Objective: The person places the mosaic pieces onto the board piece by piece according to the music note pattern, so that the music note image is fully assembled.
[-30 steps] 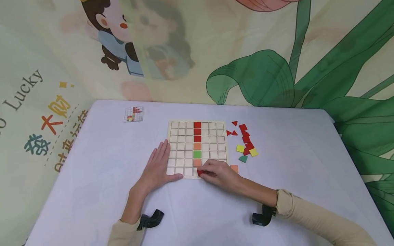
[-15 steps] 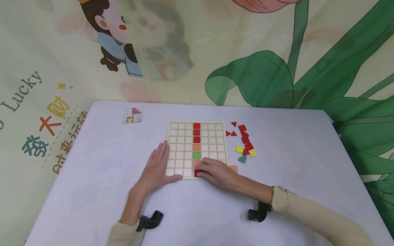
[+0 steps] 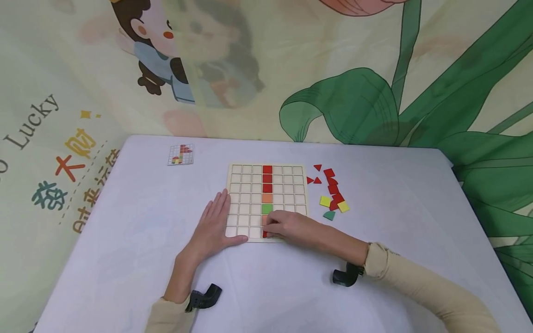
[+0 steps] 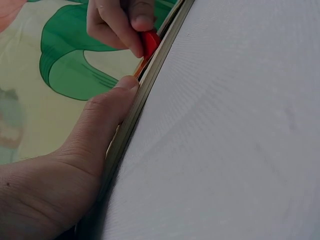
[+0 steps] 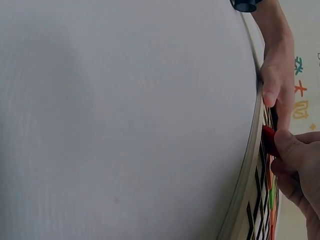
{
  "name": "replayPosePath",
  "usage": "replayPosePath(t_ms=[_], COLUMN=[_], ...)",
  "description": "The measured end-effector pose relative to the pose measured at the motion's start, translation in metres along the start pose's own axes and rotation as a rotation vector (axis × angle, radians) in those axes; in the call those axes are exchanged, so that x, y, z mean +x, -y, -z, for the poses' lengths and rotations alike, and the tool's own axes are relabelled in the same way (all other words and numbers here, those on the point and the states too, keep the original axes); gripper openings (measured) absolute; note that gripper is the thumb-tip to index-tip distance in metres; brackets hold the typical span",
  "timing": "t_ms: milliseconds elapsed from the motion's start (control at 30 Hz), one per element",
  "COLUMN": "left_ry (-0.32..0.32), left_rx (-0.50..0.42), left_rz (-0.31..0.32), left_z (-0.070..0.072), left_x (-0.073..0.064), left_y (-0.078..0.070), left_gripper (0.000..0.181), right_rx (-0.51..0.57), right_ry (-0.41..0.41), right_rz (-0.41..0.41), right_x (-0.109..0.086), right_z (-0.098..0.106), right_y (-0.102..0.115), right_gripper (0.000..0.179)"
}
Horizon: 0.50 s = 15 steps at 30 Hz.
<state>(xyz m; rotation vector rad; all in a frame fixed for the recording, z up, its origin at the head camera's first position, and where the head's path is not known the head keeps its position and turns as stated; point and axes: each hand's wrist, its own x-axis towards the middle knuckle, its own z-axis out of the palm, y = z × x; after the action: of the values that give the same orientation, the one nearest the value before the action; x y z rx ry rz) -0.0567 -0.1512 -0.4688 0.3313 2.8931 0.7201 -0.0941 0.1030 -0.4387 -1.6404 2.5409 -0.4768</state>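
A pale wooden grid board [image 3: 245, 199] lies on the table. Down one of its columns run red, orange and green square tiles, with a green tile [image 3: 267, 209] below an orange one [image 3: 267, 198]. My right hand [image 3: 293, 226] pinches a red tile [image 3: 264, 234] between thumb and fingers at that column's near end. The red tile [image 4: 150, 44] stands tilted in the left wrist view, and the thumb partly covers the red tile [image 5: 270, 141] in the right wrist view. With fingers straight, my left hand [image 3: 213, 224] rests against the board's left edge, its thumb along the near edge.
Right of the board lie loose red squares [image 3: 333, 189], red triangles [image 3: 318, 180], yellow squares [image 3: 325, 201] and a green rounded piece [image 3: 329, 216]. A small pattern card [image 3: 181, 154] sits at the back left. A printed cloth [image 3: 233, 120] hangs behind the table.
My right hand has shifted slightly left and away from me, bringing the red tile over the column's near cell. My forearm now hides an orange tile right of the board. My left hand stays put.
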Motion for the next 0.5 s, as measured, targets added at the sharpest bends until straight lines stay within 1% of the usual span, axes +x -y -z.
replayPosePath(t_ms=[67,200,367,500], left_ry=[0.007,0.013,0.010,0.013], left_rx=[0.001,0.012,0.007,0.003], left_rz=[0.005,0.013,0.006,0.005], left_z=[0.000,0.002,0.002,0.002], left_x=[0.000,0.000,0.000,-0.001], left_y=[0.000,0.000,0.000,-0.001], left_gripper=[0.118,0.119,0.118,0.118], right_rx=[-0.013,-0.026,-0.091,-0.136], right_ry=[0.002,0.017,0.032,0.041], right_rz=[0.032,0.083,0.139,0.150], right_x=[0.000,0.004,0.013,0.014], right_z=[0.001,0.002,0.005,0.005], right_y=[-0.003,-0.006,-0.004,-0.003], right_gripper=[0.032,0.029,0.028,0.025])
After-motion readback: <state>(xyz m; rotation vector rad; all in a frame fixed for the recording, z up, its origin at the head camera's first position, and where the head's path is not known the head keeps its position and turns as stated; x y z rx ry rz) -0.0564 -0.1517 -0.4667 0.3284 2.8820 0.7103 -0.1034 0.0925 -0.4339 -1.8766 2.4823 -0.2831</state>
